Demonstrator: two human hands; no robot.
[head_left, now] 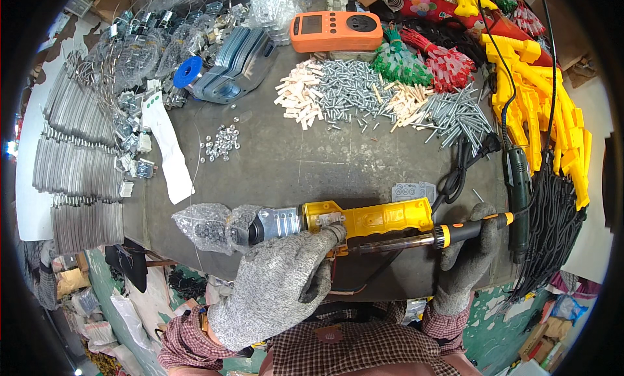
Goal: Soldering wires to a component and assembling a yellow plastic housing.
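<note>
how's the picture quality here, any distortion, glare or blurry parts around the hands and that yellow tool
Head view: strong fisheye, with a black rim and the table edge bowed. Light is even, shadows soft. Mild glare on the clear bags and the yellow tool. The left hand, right hand and screwdriver are sharp; only the picture's edges smear.

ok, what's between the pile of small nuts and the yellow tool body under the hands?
Head view: bare grey tabletop separates the small nuts from the yellow tool body. The white paper strip lies off to the left of that stretch.
</note>
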